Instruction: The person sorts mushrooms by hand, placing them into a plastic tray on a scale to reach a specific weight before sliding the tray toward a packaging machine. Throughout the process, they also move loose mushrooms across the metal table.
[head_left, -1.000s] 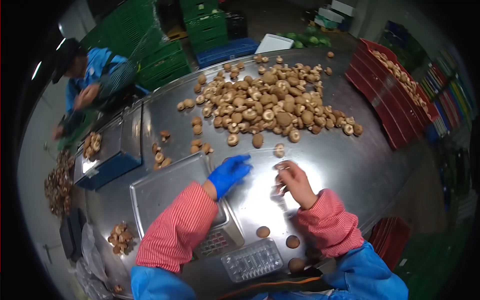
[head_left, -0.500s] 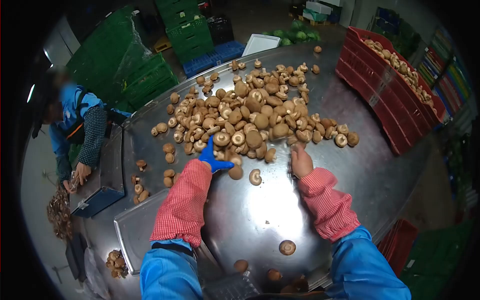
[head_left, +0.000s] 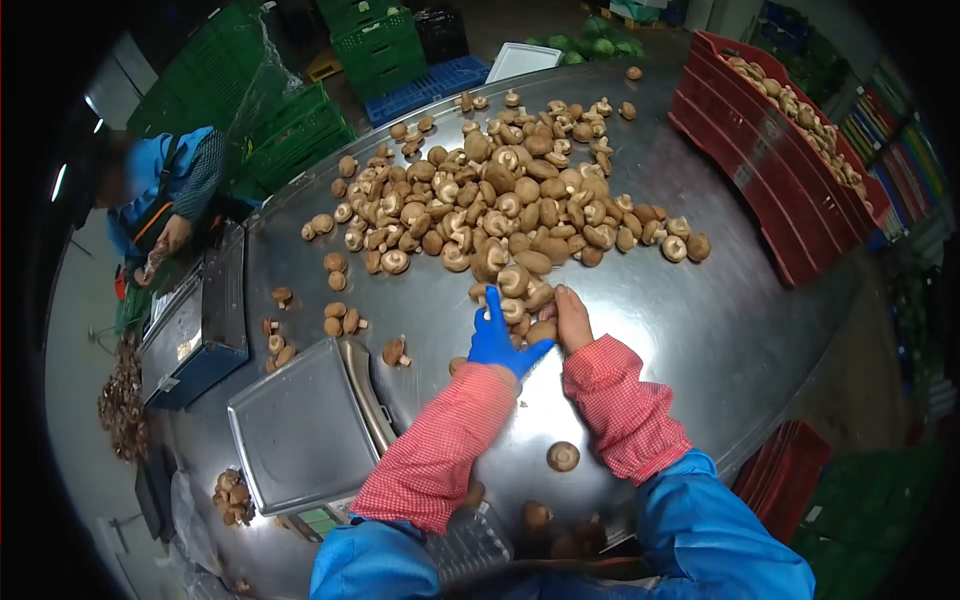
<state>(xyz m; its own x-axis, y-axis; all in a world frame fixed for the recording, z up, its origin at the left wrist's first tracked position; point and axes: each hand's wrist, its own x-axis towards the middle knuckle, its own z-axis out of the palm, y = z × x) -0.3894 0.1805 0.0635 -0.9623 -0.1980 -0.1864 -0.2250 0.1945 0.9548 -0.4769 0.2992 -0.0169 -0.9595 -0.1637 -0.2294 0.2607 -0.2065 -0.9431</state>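
Observation:
A large heap of brown mushrooms (head_left: 480, 190) lies on the metal table (head_left: 690, 340). My left hand (head_left: 505, 338), in a blue glove, has its thumb and a finger spread around the near left side of a small cluster of mushrooms (head_left: 520, 290). On the right of that cluster rests my bare right hand (head_left: 573, 320), its fingers close together against the mushrooms. A single mushroom (head_left: 563, 456) lies cap up nearer to me.
A red crate (head_left: 770, 150) of mushrooms stands at the right. A metal scale (head_left: 300, 425) and a plastic tray (head_left: 470, 545) are near me at the left. Another person (head_left: 165, 200) stands at the far left by a metal box (head_left: 200, 325).
My left hand has moved right and my right hand slightly left, so they are close together around some mushrooms. The other person's hands have moved up.

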